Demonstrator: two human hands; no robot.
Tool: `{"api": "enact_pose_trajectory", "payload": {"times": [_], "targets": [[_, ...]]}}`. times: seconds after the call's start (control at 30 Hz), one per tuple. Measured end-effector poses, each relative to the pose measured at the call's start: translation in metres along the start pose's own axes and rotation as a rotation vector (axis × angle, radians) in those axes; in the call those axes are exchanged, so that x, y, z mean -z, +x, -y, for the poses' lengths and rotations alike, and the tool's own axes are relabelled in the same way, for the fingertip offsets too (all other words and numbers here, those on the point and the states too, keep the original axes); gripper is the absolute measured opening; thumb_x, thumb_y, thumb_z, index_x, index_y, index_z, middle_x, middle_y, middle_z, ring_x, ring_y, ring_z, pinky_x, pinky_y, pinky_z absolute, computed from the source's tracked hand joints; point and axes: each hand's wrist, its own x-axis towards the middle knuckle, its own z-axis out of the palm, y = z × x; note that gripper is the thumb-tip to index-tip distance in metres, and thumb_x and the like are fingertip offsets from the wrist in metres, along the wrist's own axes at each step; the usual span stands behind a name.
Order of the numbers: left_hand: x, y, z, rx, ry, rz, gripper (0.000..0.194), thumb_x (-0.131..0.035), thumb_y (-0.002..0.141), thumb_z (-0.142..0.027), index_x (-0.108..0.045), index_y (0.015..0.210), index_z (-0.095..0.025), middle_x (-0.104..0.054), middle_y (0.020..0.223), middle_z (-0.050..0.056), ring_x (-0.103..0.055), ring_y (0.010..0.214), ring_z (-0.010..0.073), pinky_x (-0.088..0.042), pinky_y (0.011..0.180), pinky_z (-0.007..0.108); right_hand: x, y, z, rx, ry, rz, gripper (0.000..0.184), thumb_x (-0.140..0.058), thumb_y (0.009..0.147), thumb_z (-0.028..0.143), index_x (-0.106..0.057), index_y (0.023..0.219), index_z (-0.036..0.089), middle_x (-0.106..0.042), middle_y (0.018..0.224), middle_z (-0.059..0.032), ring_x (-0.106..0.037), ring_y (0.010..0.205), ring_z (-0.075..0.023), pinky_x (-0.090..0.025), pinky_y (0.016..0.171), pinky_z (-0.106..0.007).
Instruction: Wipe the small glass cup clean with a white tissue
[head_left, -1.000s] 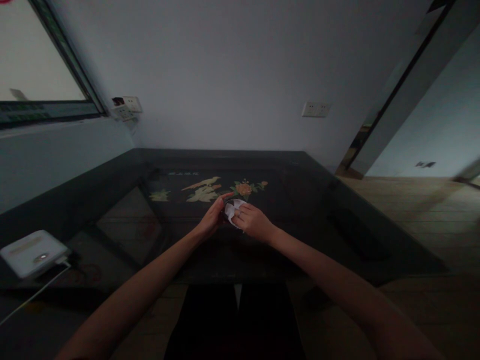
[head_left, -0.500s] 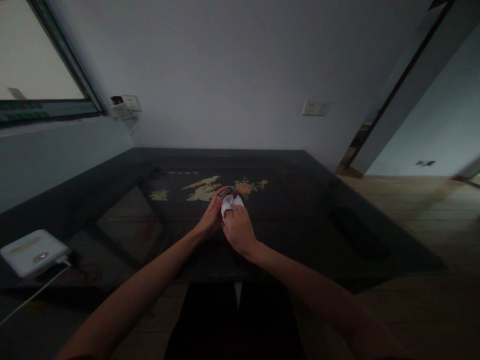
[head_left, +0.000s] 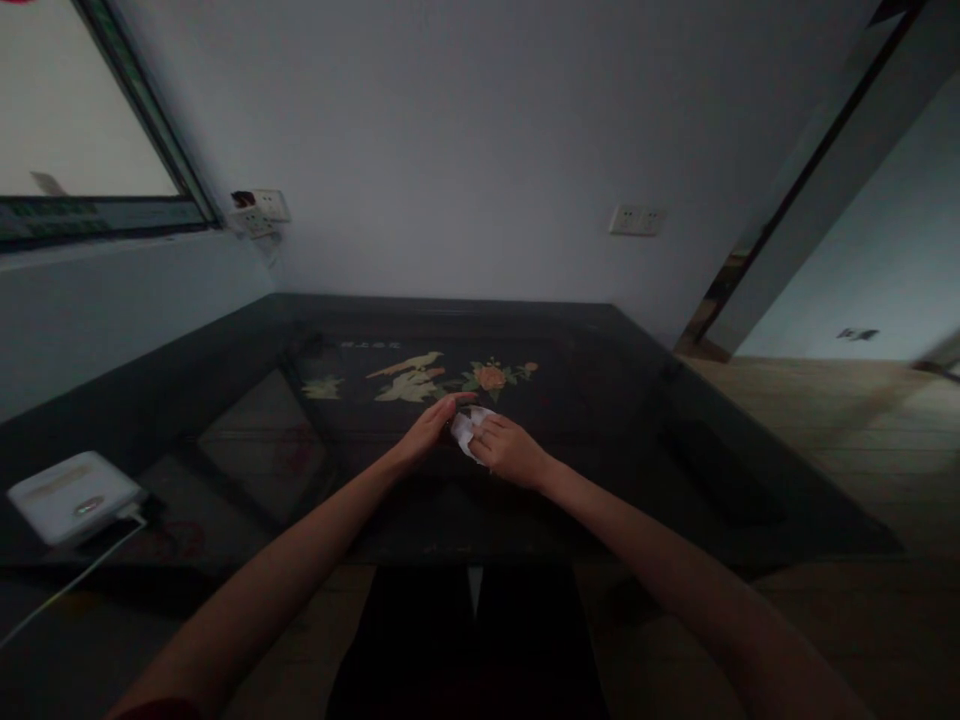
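Observation:
My two hands meet over the middle of a dark glass-topped table [head_left: 615, 420] with a painted bird-and-flower design [head_left: 442, 378]. My right hand [head_left: 510, 450] is closed on a small crumpled white cloth or tissue [head_left: 466, 430], pressing it against something my left hand [head_left: 429, 428] holds. The left hand's fingers curl round that item, which is hidden and too dark to name. Both forearms reach in from the bottom of the view.
A white box-shaped device [head_left: 69, 495] with a white cable [head_left: 67, 590] lies at the table's left front. Wall sockets [head_left: 259, 212] sit left of the table and another socket plate [head_left: 636, 219] on the back wall. A doorway and wooden floor [head_left: 847, 430] lie to the right.
My right hand, with the cloth, swung left over the left hand and back to the right. Half a second ago a dark ring-like item showed above the cloth; it is hidden now.

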Motion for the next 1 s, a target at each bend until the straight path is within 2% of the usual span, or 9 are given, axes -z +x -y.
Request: {"api": "enact_pose_trajectory", "payload": {"times": [0.1, 0.2, 0.33, 0.4, 0.53, 0.63, 0.8, 0.9, 1.0], "targets": [[0.004, 0.003, 0.004, 0.032, -0.054, -0.034, 0.047, -0.058, 0.079, -0.054, -0.061, 0.110, -0.019, -0.066, 0.086, 0.004, -0.058, 0.068, 0.0142, -0.045, 0.057, 0.022, 0.004, 0.002, 0.000, -0.002, 0.003, 0.003, 0.017, -0.047, 0.091, 0.013, -0.062, 0.085, 0.016, -0.066, 0.076, -0.0024, -0.060, 0.077, -0.0164, -0.046, 0.080, -0.032], [0.004, 0.004, 0.004, 0.112, -0.224, -0.037, 0.047, -0.056, 0.079, -0.057, -0.061, 0.106, -0.018, -0.066, 0.084, 0.005, -0.060, 0.066, 0.0144, -0.047, 0.056, 0.023, 0.012, 0.008, 0.002, -0.061, -0.009, 0.012, 0.017, -0.046, 0.092, 0.013, -0.062, 0.086, 0.015, -0.066, 0.079, -0.0042, -0.059, 0.079, -0.0169, -0.045, 0.081, -0.032], [-0.006, 0.002, 0.000, 0.225, -0.479, 0.135, 0.041, -0.050, 0.086, -0.053, -0.062, 0.103, -0.018, -0.068, 0.090, 0.007, -0.065, 0.077, 0.0179, -0.052, 0.071, 0.032, 0.021, 0.015, 0.001, -0.316, -0.032, 0.042, 0.017, -0.045, 0.091, 0.013, -0.062, 0.092, 0.012, -0.066, 0.083, -0.0087, -0.058, 0.081, -0.0199, -0.043, 0.079, -0.034], [-0.013, 0.001, -0.001, 0.227, -0.580, 0.151, 0.034, -0.047, 0.090, -0.046, -0.063, 0.103, -0.019, -0.069, 0.096, 0.005, -0.064, 0.083, 0.0163, -0.051, 0.078, 0.032, 0.024, 0.021, 0.004, -0.429, -0.024, 0.053, 0.018, -0.044, 0.091, 0.013, -0.061, 0.094, 0.012, -0.066, 0.086, -0.0104, -0.058, 0.083, -0.0211, -0.043, 0.080, -0.035], [-0.021, -0.003, -0.002, 0.185, -0.680, 0.066, 0.030, -0.042, 0.095, -0.034, -0.066, 0.099, -0.016, -0.070, 0.095, 0.004, -0.063, 0.085, 0.0116, -0.048, 0.082, 0.023, 0.029, 0.040, 0.018, -0.562, 0.038, 0.098, 0.021, -0.041, 0.091, 0.011, -0.060, 0.100, 0.011, -0.066, 0.092, -0.0116, -0.058, 0.087, -0.0228, -0.042, 0.083, -0.037], [-0.021, -0.006, -0.008, 0.183, -0.678, 0.010, 0.033, -0.038, 0.096, -0.031, -0.066, 0.098, -0.013, -0.070, 0.094, 0.006, -0.064, 0.091, 0.0137, -0.047, 0.087, 0.024, 0.032, 0.057, 0.030, -0.697, 0.108, 0.136, 0.022, -0.041, 0.090, 0.012, -0.059, 0.102, 0.010, -0.065, 0.095, -0.0133, -0.057, 0.091, -0.0245, -0.043, 0.084, -0.038], [-0.017, -0.009, -0.015, 0.199, -0.654, -0.116, 0.032, -0.040, 0.095, -0.029, -0.064, 0.106, -0.012, -0.071, 0.095, 0.006, -0.065, 0.096, 0.0160, -0.046, 0.093, 0.024, 0.034, 0.079, 0.043, -0.912, 0.238, 0.111, 0.021, -0.046, 0.088, 0.016, -0.058, 0.105, 0.008, -0.063, 0.104, -0.0157, -0.055, 0.102, -0.0260, -0.042, 0.089, -0.039], [-0.015, -0.009, -0.015, 0.166, -0.653, -0.152, 0.031, -0.041, 0.094, -0.027, -0.062, 0.112, -0.013, -0.071, 0.096, 0.005, -0.065, 0.096, 0.0153, -0.046, 0.094, 0.024, 0.034, 0.083, 0.042, -0.938, 0.275, 0.111, 0.024, -0.049, 0.087, 0.018, -0.056, 0.107, 0.008, -0.062, 0.105, -0.0157, -0.055, 0.102, -0.0261, -0.042, 0.089, -0.039], [-0.013, -0.007, -0.013, 0.114, -0.642, -0.139, 0.031, -0.043, 0.093, -0.028, -0.062, 0.113, -0.013, -0.071, 0.096, 0.005, -0.064, 0.096, 0.0157, -0.047, 0.092, 0.025, 0.036, 0.079, 0.038, -0.874, 0.253, 0.117, 0.027, -0.049, 0.088, 0.019, -0.056, 0.111, 0.008, -0.062, 0.107, -0.0160, -0.055, 0.102, -0.0258, -0.042, 0.090, -0.039]]}}
